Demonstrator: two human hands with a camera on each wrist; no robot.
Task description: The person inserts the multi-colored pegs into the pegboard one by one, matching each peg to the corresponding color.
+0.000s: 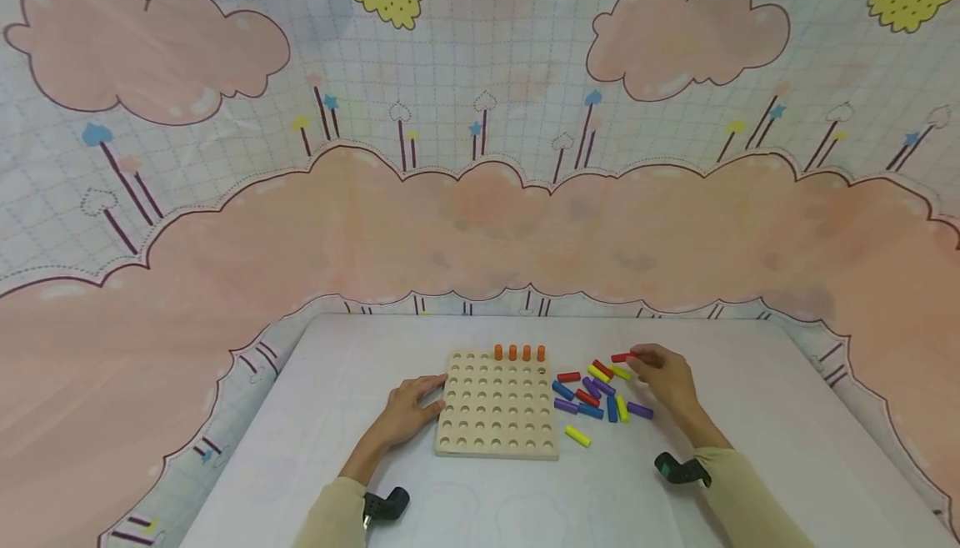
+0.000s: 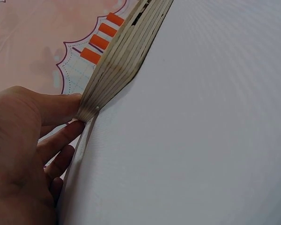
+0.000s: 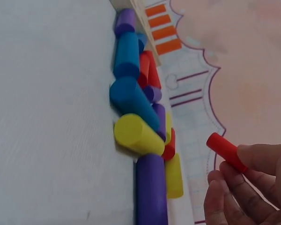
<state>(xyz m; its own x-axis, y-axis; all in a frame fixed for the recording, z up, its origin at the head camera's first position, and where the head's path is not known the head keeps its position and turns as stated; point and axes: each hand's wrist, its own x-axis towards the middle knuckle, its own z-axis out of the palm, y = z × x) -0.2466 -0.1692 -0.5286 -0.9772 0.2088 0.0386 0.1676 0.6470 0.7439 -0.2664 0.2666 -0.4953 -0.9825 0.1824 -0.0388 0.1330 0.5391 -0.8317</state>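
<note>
A square wooden pegboard (image 1: 496, 446) with rows of round holes lies on the table, several orange pegs (image 1: 527, 354) upright along its far row. My left hand (image 1: 410, 409) touches the board's left side with thumb and fingers extended; the left wrist view shows the fingertips (image 2: 76, 127) against the board's edge. Right of the board, my right hand (image 1: 667, 377) pinches a red peg (image 3: 222, 147) between thumb and fingers. The peg is above the table, tilted in the right wrist view. Loose red, yellow, blue and purple pegs (image 1: 590, 411) lie between the board and this hand.
One yellow peg (image 1: 577, 435) lies apart, near the board's front right corner. The white tabletop (image 1: 480, 502) stretches in front of the board, and a patterned cloth backdrop (image 1: 480, 231) rises behind the table. A dark device (image 1: 682, 469) sits at the right wrist.
</note>
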